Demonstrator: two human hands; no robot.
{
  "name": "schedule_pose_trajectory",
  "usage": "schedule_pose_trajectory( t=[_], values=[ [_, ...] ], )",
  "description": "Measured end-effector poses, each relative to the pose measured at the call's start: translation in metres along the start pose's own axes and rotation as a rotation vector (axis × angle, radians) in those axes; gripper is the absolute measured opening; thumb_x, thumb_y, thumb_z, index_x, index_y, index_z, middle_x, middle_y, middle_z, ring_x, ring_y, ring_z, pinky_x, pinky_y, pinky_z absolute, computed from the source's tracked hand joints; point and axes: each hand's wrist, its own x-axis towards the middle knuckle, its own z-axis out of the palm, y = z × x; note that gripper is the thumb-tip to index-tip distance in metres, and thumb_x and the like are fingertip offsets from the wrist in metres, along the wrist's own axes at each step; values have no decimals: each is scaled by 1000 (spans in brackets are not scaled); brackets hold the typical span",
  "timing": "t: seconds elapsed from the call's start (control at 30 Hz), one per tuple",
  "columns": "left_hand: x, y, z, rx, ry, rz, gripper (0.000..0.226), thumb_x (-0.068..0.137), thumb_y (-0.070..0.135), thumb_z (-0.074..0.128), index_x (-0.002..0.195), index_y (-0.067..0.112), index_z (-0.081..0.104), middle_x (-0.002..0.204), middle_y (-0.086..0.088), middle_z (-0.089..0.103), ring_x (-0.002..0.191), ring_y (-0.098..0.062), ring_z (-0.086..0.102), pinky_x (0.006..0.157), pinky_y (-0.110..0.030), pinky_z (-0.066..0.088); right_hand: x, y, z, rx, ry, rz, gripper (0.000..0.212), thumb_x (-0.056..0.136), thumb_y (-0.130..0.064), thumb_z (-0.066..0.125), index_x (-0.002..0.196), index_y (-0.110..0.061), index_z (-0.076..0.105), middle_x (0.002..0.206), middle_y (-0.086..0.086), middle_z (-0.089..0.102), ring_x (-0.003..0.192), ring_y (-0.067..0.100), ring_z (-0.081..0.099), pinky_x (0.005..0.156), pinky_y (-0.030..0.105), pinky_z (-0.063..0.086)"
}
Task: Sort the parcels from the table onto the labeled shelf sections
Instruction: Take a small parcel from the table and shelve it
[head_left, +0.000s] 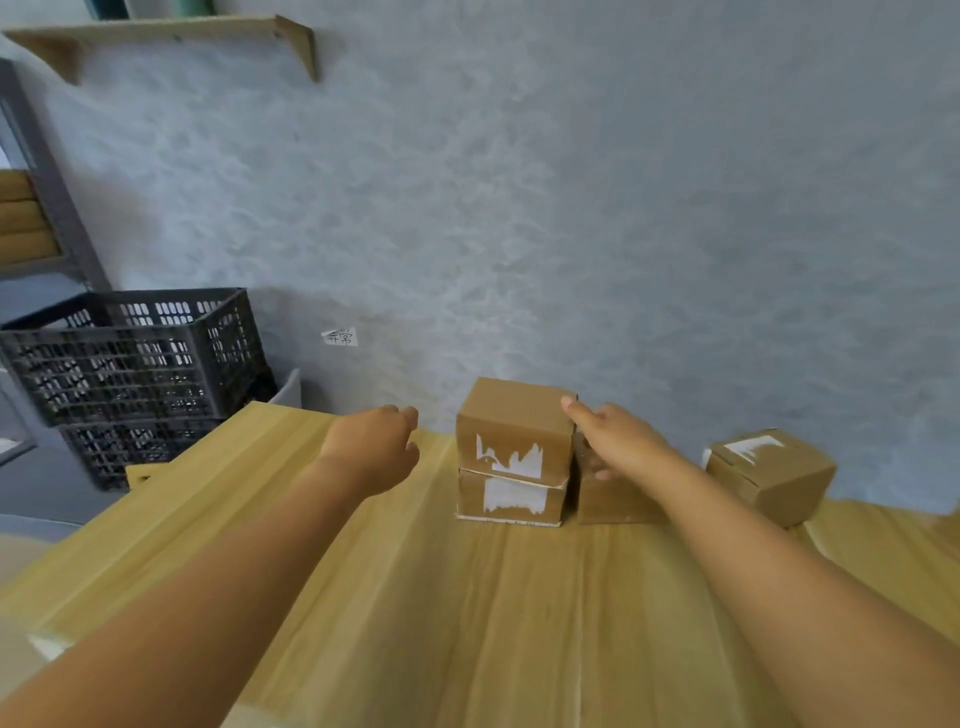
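Observation:
Two brown cardboard parcels are stacked at the far edge of the wooden table (415, 597): an upper parcel (514, 428) with a torn white label on a flatter lower parcel (511, 498). A plain brown parcel (613, 499) stands just right of the stack. A fourth parcel (771, 475) sits tilted further right. My right hand (618, 439) touches the upper parcel's right side, thumb at its top corner, fingers spread over the plain parcel. My left hand (374, 447) hovers left of the stack with loosely curled fingers, holding nothing.
Two black plastic crates (130, 358) are stacked on the floor left of the table. A grey metal shelf rack (47, 208) stands at the far left edge. A wooden wall shelf (171, 36) hangs high up. A small paper label (340, 338) sticks to the grey wall.

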Motion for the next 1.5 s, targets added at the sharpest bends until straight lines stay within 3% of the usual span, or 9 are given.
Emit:
schedule_pose_trajectory(
  t=[0.13,0.37,0.47,0.8,0.93,1.0,1.17,1.4,1.5],
  values=[
    [23,-17,10,16,7,84,34,97,37,44,126,20,51,122,-3,60,108,-26,60,82,-34,51,11,-11,22,317,-156,258,87,76,-81,53,136,-18,48,129,7,59,107,28,62,80,37,56],
    [45,-55,23,18,-16,177,36,98,39,43,129,21,50,124,-3,59,110,-26,58,75,-33,40,17,-12,37,424,-66,351,63,72,-68,71,115,-22,62,111,3,68,103,25,62,88,37,52],
    [49,-64,26,6,-20,204,36,98,39,43,129,22,50,124,-2,59,111,-25,58,72,-32,36,8,-17,38,605,-46,378,55,69,-52,82,110,-19,65,101,6,73,95,24,69,76,36,56],
    [57,-85,6,-22,36,216,37,100,39,40,131,22,48,125,0,59,108,-24,59,77,-32,43,-9,-77,10,902,-18,18,62,56,-29,84,111,-8,65,88,2,78,81,14,75,66,23,57],
    [53,-89,-1,-88,20,156,35,99,40,43,129,24,51,121,0,61,105,-22,60,75,-31,44,-12,-87,9,801,38,-139,93,51,-20,90,132,-12,47,119,4,65,107,19,65,88,34,55],
    [53,-89,-9,-325,-18,41,34,99,44,44,121,22,57,115,0,66,100,-22,63,81,-32,49,-15,-89,9,650,95,-193,97,58,-15,92,136,-25,36,131,-3,50,118,19,55,94,37,53],
    [55,-68,-54,-1572,-484,-268,62,92,68,44,114,14,65,107,-12,72,90,-34,74,71,-39,60,-19,-91,16,362,57,-409,104,62,-16,93,137,-42,27,138,-16,36,126,8,39,68,5,49],
    [52,-35,-52,-1709,-549,-117,58,76,57,76,118,17,67,125,-8,60,100,-27,70,77,-34,59,-22,-83,17,273,28,-500,107,70,-17,89,146,-45,19,151,-16,26,137,9,33,108,35,44],
    [50,-26,-49,-1709,-414,-30,68,73,57,74,124,15,60,123,-5,62,107,-18,65,82,-31,58,-26,-84,10,329,-111,-381,111,63,-56,82,148,-55,9,154,-23,12,135,9,27,102,33,43]
  ],
)
